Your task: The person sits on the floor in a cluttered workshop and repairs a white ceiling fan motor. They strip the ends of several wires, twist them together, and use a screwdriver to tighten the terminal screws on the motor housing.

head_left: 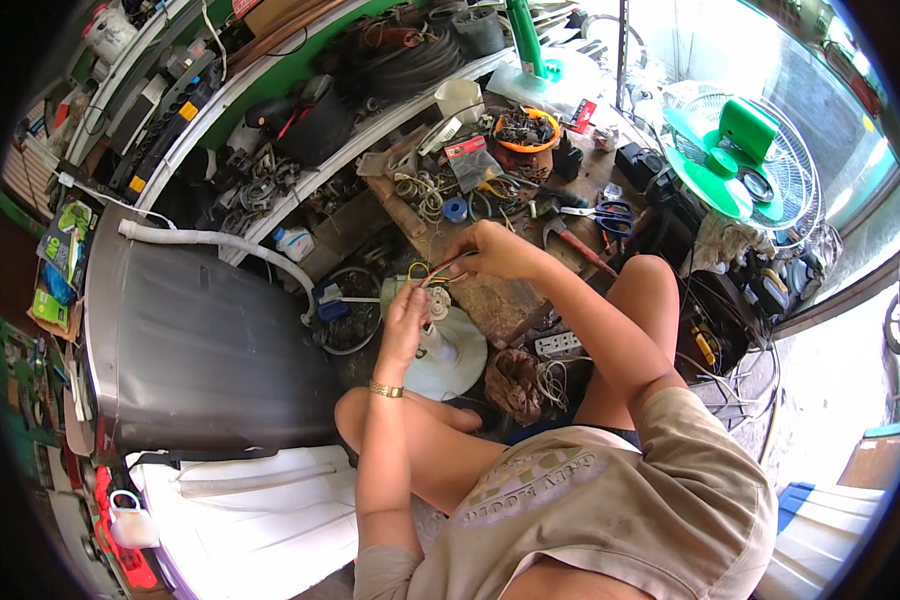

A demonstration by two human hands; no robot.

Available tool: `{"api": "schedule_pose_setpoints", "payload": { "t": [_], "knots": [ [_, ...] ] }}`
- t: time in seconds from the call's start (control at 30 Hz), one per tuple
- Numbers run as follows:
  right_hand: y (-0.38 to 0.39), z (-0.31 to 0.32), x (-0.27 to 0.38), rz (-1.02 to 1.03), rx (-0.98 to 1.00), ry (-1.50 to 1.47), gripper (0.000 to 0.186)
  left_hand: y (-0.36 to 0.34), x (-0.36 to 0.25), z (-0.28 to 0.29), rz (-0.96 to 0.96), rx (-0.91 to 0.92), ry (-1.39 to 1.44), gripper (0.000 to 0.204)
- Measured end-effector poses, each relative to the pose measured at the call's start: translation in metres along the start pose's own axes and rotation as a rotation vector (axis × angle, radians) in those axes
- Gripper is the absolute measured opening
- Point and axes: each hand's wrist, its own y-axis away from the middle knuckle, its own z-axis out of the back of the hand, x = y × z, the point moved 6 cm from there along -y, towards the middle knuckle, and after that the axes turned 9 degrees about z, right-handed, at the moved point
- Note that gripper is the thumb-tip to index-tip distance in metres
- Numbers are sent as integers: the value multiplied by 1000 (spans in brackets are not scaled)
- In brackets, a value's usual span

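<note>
Several thin coloured wires [432,271], yellow and reddish among them, stretch between my two hands. My left hand [406,312], with a gold watch [386,390] on its wrist, is closed on the wires from below. Slightly higher and to the right, my right hand [492,251] pinches their other end; its fingertips partly hide what they grip. Just beside my left hand is a whitish fan body [437,304], standing on a round white base [452,362] on the floor between my legs. My left hand covers part of it.
A worn wooden bench [490,295] carries scissors [610,215], a hammer [578,247], blue tape [455,209] and an orange bowl of small parts [526,130]. A power strip [558,343] lies near my knee. A large grey appliance [210,345] stands left, a green fan [720,165] right.
</note>
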Motion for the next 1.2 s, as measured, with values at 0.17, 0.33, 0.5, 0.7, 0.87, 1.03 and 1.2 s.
{"api": "schedule_pose_setpoints", "payload": {
  "t": [0.17, 0.33, 0.5, 0.7, 0.87, 1.03, 1.2],
  "knots": [
    [18, -9, -40, -79, -407, -181, 13, -4, -10, -8, -21, -97, 262, 20],
    [31, -60, -19, -168, -706, -185, 11, 1, -14, -17, 75, -216, 334, 18],
    [31, -82, -1, 55, -721, 126, 11, -7, -3, -9, 50, -211, 152, 22],
    [29, -86, 11, 153, -559, 476, 27, -4, 6, 0, 96, -165, 188, 28],
    [54, -91, 18, 270, -489, 677, 36, -2, -14, 0, -12, -357, 350, 19],
    [68, -85, -16, 198, -483, 577, 34, -7, -5, 4, -22, -306, 337, 17],
    [55, -84, -20, 255, -325, 508, 23, -14, -14, -2, -55, -275, 13, 19]
  ]
}}
